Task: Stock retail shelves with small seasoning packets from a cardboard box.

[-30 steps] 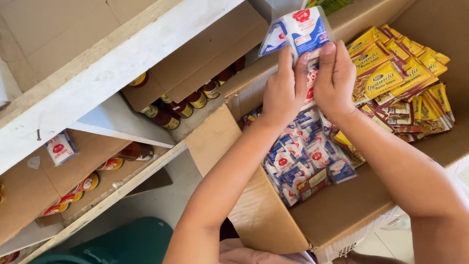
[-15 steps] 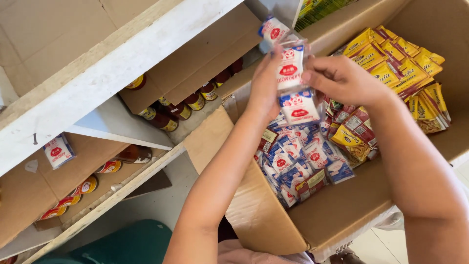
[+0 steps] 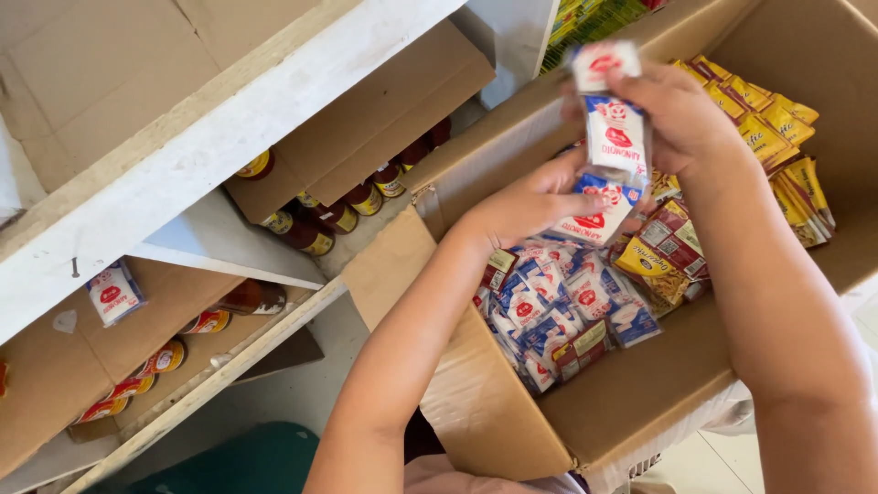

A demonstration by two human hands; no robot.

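Observation:
Both my hands hold one hanging strip of small white, blue and red sachets (image 3: 613,137) over an open cardboard box (image 3: 640,412). My right hand (image 3: 681,114) grips the strip near its top. Lower down, my left hand (image 3: 530,203) pinches the bottom sachet of the same strip. Under the strip, more white and blue sachets (image 3: 558,311) lie piled in the box, and yellow packets (image 3: 768,137) are stacked at its far side.
A white wooden shelf unit (image 3: 183,174) stands left of the box. Dark bottles with yellow labels (image 3: 338,215) sit on its middle level, more bottles (image 3: 174,352) lower down. One loose sachet (image 3: 114,293) lies on cardboard. A green object (image 3: 229,462) is on the floor.
The strip has been lowered and straightened. My left hand slid down from its top to the bottom sachet, while my right hand closed over the upper part.

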